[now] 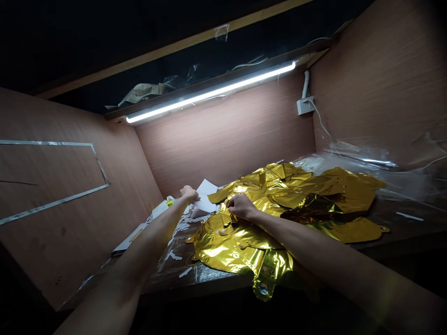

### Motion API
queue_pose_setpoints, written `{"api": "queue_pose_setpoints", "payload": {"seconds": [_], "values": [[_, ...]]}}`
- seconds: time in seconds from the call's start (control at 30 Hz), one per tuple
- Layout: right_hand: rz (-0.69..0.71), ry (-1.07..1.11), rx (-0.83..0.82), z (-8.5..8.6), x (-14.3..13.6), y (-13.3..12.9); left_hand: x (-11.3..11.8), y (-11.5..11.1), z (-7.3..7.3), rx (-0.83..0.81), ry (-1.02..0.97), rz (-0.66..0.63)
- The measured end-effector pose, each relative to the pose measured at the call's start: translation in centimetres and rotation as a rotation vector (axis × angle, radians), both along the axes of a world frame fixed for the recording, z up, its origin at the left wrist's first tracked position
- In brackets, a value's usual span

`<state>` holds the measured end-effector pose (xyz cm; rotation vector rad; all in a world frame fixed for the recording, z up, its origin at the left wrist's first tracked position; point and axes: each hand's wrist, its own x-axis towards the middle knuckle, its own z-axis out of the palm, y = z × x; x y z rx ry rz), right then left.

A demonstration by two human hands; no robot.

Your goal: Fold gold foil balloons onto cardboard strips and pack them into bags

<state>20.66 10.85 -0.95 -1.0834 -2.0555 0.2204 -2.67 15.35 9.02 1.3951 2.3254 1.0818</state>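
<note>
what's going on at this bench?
A person is working bare-handed under a tube light. The left hand holds a sheet of paper by its edge, tilted up off the bench. The right hand is curled at the gold foil; whether it grips any, I can't tell. The foil lies in a crumpled heap, one tab hanging over the front edge. White scraps are scattered to its left.
</note>
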Motion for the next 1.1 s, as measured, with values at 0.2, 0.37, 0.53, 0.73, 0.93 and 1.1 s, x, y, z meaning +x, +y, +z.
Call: {"api": "queue_pose_setpoints", "payload": {"seconds": [0.2, 0.37, 0.53, 0.73, 0.93, 1.1], "values": [[0.007, -0.001, -0.004, -0.1, 0.0, 0.0, -0.9, -0.2, 0.1, -0.155, 0.082, 0.074], [0.024, -0.015, 0.016, -0.2, 0.0, 0.1, -1.4, -0.7, -0.2, -0.203, 0.128, 0.031], [0.027, -0.039, 0.024, -0.2, 0.1, 0.0, -1.5, -0.9, -0.3, -0.169, 0.128, -0.025], [0.029, -0.067, 0.034, -0.1, 0.1, -0.3, -0.5, -0.9, -1.2, -0.232, -0.042, -0.129], [0.029, -0.089, 0.03, -0.1, 0.2, -0.3, 0.5, -0.7, -1.3, -0.266, -0.157, -0.164], [0.028, -0.098, 0.029, 0.0, 0.2, -0.3, 1.5, -1.5, -2.1, -0.171, -0.082, -0.129]]}}
